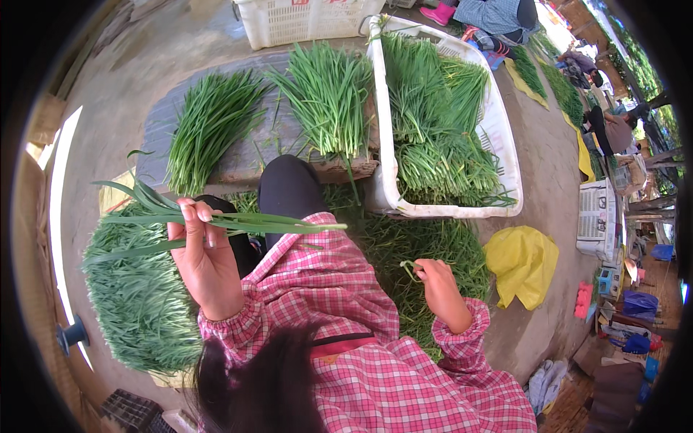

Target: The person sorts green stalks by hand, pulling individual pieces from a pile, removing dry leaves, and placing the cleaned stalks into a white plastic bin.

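Observation:
Between the thumb and fingers of my left hand (203, 254) is a small bunch of Chinese chives (281, 222), its pale stem ends pointing right. My right hand (443, 292) pinches a thin, curled scrap of chive (409, 266) above loose chive trimmings (427, 243) on the ground. A large stack of chives (141, 292) lies below and left of my left hand. Ahead of my knees, a low wooden board (249, 140) bears one chive pile (214, 122) at left and another (330, 97) at right.
Right of the board stands a white plastic crate (503, 162) holding bundled chives (444, 119). Beside the trimmings lies a yellow sack (520, 265). Another white crate (308, 24) is at the far side. Several people sit at upper right, one in pink boots (437, 14), near chive rows (563, 92).

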Action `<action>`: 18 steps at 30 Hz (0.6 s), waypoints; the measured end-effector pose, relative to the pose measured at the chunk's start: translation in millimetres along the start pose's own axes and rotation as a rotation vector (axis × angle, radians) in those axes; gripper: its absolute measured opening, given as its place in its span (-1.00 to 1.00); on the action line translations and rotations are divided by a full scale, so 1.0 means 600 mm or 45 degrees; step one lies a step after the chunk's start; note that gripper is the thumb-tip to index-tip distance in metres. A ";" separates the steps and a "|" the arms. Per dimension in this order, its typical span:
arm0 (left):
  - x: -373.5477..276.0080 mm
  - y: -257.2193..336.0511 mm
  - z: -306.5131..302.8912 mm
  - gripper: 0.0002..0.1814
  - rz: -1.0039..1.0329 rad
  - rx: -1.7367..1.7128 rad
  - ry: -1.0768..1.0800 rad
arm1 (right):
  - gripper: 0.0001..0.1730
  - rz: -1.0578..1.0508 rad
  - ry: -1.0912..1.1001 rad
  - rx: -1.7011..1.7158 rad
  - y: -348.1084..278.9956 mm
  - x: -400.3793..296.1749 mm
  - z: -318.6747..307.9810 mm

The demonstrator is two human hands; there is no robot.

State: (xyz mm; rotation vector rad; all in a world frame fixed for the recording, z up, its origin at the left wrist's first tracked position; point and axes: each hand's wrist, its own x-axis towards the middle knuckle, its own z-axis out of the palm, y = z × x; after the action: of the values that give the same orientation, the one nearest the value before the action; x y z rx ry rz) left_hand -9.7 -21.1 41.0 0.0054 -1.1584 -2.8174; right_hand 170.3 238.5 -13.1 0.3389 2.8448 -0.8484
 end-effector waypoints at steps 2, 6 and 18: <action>-0.005 0.002 0.004 -0.89 -0.015 0.010 -0.036 | -0.63 -0.052 0.196 -0.115 -0.025 0.012 0.002; -0.021 -0.002 0.023 -0.90 -0.052 0.101 -0.060 | -0.54 -0.324 0.205 0.100 -0.073 0.044 -0.021; -0.043 -0.039 0.049 -0.89 -0.345 0.214 -0.256 | -0.66 -0.520 0.278 0.526 -0.174 0.075 0.012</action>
State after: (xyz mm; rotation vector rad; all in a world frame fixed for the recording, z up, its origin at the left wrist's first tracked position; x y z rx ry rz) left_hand 13.0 18.4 44.4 -0.1202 -1.5449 -2.9962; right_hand 100.5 157.2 26.0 -0.1250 2.9647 -1.5746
